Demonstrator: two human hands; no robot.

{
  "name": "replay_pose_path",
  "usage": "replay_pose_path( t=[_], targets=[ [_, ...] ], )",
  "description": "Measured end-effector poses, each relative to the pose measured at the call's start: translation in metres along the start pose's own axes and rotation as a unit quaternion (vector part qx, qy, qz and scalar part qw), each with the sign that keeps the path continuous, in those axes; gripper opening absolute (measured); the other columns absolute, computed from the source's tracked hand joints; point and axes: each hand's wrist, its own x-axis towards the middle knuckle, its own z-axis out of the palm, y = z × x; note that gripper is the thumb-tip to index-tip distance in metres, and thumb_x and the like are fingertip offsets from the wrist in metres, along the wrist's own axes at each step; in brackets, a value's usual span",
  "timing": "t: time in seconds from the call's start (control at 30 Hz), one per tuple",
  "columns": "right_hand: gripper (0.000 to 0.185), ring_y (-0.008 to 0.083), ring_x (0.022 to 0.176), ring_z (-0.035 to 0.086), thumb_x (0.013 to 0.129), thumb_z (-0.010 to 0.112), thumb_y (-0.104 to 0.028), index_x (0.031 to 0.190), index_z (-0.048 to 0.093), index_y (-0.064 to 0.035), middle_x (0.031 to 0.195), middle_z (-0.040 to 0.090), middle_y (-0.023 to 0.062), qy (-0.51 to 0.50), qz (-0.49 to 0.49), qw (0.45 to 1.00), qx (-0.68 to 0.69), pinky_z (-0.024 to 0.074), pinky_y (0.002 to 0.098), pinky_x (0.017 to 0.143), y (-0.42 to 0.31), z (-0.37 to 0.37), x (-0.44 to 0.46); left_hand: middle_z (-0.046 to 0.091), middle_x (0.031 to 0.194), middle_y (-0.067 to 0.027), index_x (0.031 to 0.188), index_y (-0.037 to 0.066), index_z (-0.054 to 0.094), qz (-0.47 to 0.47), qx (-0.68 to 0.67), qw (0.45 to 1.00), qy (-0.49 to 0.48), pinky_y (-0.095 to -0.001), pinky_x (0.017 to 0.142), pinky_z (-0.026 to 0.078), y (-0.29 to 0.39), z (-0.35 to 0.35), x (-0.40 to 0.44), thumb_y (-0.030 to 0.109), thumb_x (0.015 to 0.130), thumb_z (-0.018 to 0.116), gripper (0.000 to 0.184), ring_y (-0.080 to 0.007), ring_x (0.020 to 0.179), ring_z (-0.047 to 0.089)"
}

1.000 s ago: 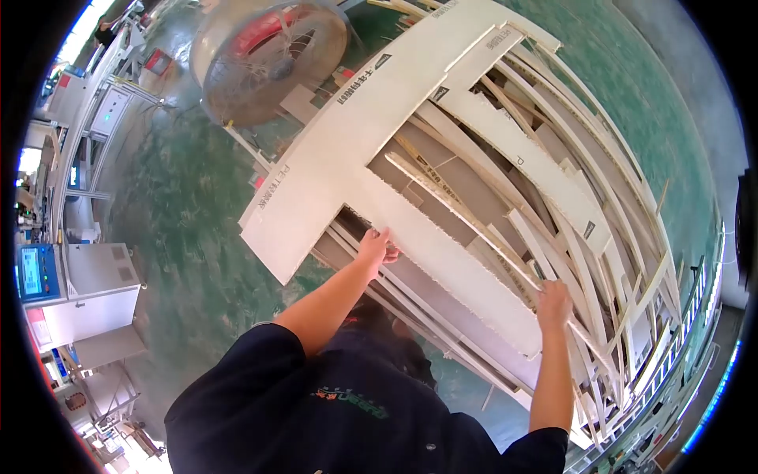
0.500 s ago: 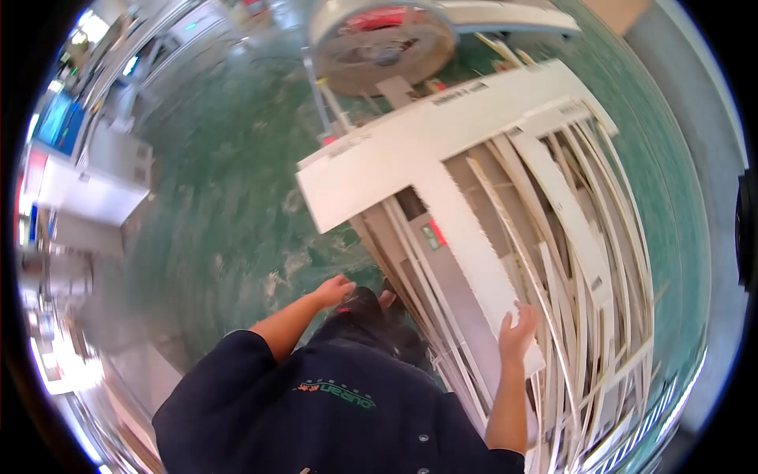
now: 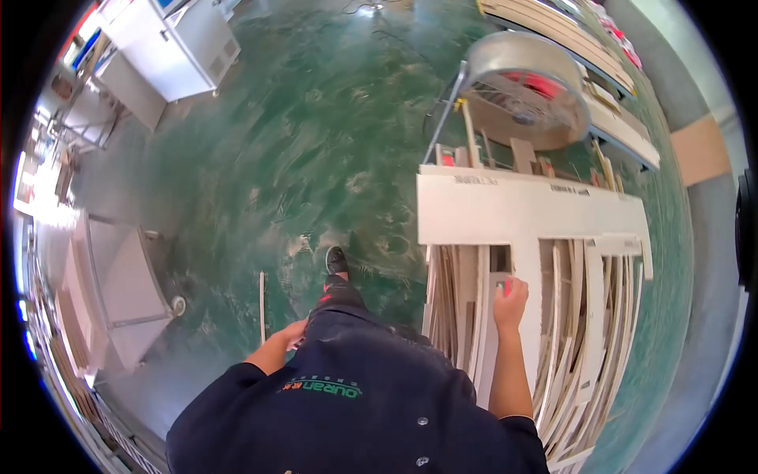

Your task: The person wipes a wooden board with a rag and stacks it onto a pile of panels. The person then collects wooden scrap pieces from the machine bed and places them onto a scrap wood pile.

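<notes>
My left hand (image 3: 294, 335) hangs beside my left thigh, its fingers loosely bent and partly hidden; nothing shows in it. My right hand (image 3: 511, 304) is over the stack of boards and strips, fingers loosely curled with no held object visible. Just behind its fingertips shows a small red and green label (image 3: 505, 287) on a board. Close by on the right runs a long white panel piece (image 3: 527, 316), joined to a wide white panel (image 3: 474, 207) with rough-cut edges lying across the pile. Narrow strips (image 3: 454, 292) lie beneath it.
A large round fan (image 3: 529, 91) stands beyond the stack, near long boards (image 3: 560, 31). White cabinets (image 3: 166, 47) are at the upper left. A wheeled cart (image 3: 126, 276) stands left, and a thin strip (image 3: 262, 308) lies on the green floor (image 3: 316, 134). A grey wall runs along the right.
The view has swung left, so the stack and fan appear farther right. My left hand has dropped back beside my thigh. My right hand now appears over the labelled board, its fingers more curled.
</notes>
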Motion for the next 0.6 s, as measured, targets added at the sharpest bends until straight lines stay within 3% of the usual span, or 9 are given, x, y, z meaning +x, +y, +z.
replay_pose_path(
  t=[0.07,0.1,0.2,0.33,0.47,0.6],
  targets=[
    [0.038,0.0347,0.106,0.051,0.078,0.061,-0.009,0.115,0.056,-0.0042,0.107,0.054,0.0174,-0.016,0.022,1.0,0.012,0.0417,0.0443,0.094,-0.02,0.036,0.02,0.063,0.117,-0.0102,0.126,0.015,0.057,0.024,-0.057,0.998,-0.009,-0.0497,0.079,0.046,0.011,-0.021,0.014,0.073,0.087,0.04,0.072,-0.0297,0.097,0.061],
    [0.043,0.036,0.11,0.051,0.078,0.062,-0.015,0.119,0.053,-0.0028,0.113,0.055,0.0198,-0.058,0.087,0.994,-0.02,0.0415,0.0438,0.095,-0.019,0.063,0.03,0.062,0.119,-0.0117,0.128,0.014,0.055,0.038,-0.047,0.998,-0.008,-0.0498,0.079,0.046,0.018,-0.04,0.021,0.074,0.087,0.039,0.074,-0.0303,0.098,0.06],
    [0.045,0.0377,0.1,0.056,0.077,0.065,-0.016,0.115,0.052,0.005,0.104,0.059,0.0222,0.053,0.308,0.948,0.064,0.0449,0.0443,0.09,-0.031,0.154,0.046,0.059,0.123,-0.0161,0.135,0.014,0.048,0.08,0.002,0.997,-0.011,-0.0499,0.08,0.046,0.053,-0.101,0.044,0.076,0.086,0.035,0.08,-0.0318,0.101,0.06],
    [0.055,0.0422,0.119,0.049,0.077,0.062,-0.024,0.121,0.046,0.0037,0.125,0.051,0.0299,-0.028,0.49,0.871,0.015,0.0414,0.0503,0.097,-0.093,0.182,0.065,0.058,0.122,-0.0202,0.139,0.014,0.041,-0.031,0.005,0.999,0.041,-0.048,0.077,0.047,0.124,-0.206,0.066,0.075,0.087,0.035,0.081,-0.0327,0.097,0.062],
    [0.053,0.0421,0.113,0.048,0.075,0.063,-0.016,0.121,0.047,0.0044,0.121,0.05,0.027,0.093,0.352,0.926,-0.105,0.0381,0.0475,0.1,-0.148,0.194,0.095,0.061,0.107,-0.0136,0.125,0.012,0.048,0.038,0.018,0.995,0.096,-0.0462,0.071,0.047,0.225,-0.301,0.093,0.062,0.091,0.044,0.061,-0.0248,0.082,0.062],
    [0.046,0.0423,0.114,0.045,0.075,0.059,-0.011,0.118,0.047,0.0006,0.118,0.05,0.0249,0.166,0.218,0.961,-0.021,0.0379,0.0475,0.098,-0.214,0.228,0.194,0.061,0.095,-0.0083,0.117,0.012,0.051,0.106,0.026,0.988,0.113,-0.0376,0.062,0.047,0.377,-0.356,0.138,0.051,0.092,0.051,0.046,-0.0182,0.073,0.059]
  ],
)
